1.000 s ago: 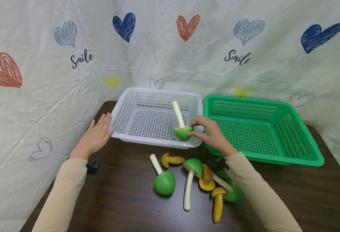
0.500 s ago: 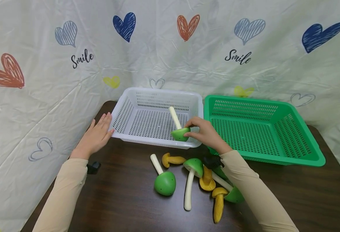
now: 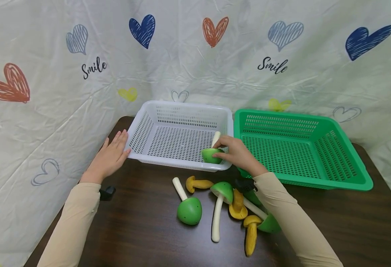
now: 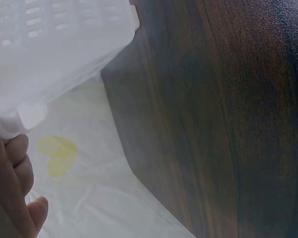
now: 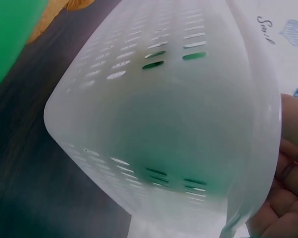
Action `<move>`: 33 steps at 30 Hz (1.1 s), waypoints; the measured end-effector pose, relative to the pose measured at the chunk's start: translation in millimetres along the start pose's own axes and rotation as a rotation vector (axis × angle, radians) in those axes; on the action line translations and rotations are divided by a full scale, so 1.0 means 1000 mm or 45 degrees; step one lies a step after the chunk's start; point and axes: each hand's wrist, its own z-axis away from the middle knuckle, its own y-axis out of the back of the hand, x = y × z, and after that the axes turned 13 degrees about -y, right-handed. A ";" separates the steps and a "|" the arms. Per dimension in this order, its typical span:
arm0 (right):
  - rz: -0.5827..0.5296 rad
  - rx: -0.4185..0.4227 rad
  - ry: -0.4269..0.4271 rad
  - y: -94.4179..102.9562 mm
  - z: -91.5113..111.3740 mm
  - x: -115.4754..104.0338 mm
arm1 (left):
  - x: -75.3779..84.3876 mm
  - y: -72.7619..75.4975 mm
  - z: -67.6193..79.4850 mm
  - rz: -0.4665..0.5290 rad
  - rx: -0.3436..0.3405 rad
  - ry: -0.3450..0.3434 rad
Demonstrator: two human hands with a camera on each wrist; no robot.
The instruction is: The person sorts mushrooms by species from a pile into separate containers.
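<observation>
In the head view my right hand point(image 3: 233, 151) pinches the green cap of a toy mushroom point(image 3: 209, 155) between thumb and fingers. The mushroom is inside the front right corner of the white basket point(image 3: 172, 160), its pale stem pointing up and back. Green shows through the basket's slots in the right wrist view, with my right hand point(image 5: 290, 183) at the rim. My left hand point(image 3: 110, 155) lies with straight fingers against the basket's left rim. The left wrist view shows those fingers point(image 4: 21, 166) by the white rim.
A green basket point(image 3: 345, 183) stands to the right of the white one. In front of them on the dark table point(image 3: 138, 222) lie several green-capped mushrooms point(image 3: 189, 211) and yellow-brown mushrooms point(image 3: 250, 237). A white printed curtain point(image 3: 182, 55) hangs behind.
My right hand has shifted slightly left and the mushroom has sunk lower into the white basket's corner, its stem swinging to the right. The left hand has stayed put.
</observation>
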 end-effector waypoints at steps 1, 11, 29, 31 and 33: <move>0.009 0.003 0.004 0.000 0.001 0.000 | 0.000 0.000 0.000 0.001 -0.002 0.001; 0.022 0.035 0.011 0.003 0.005 0.000 | -0.001 -0.002 -0.001 0.000 -0.007 0.000; 0.070 0.107 0.133 0.019 0.037 -0.001 | 0.001 -0.003 -0.001 0.046 0.007 -0.003; 0.090 0.120 0.159 0.023 0.043 -0.002 | 0.000 -0.003 -0.001 0.045 0.007 -0.004; 0.111 0.141 0.196 0.027 0.049 -0.001 | 0.000 -0.003 -0.001 0.043 0.008 -0.005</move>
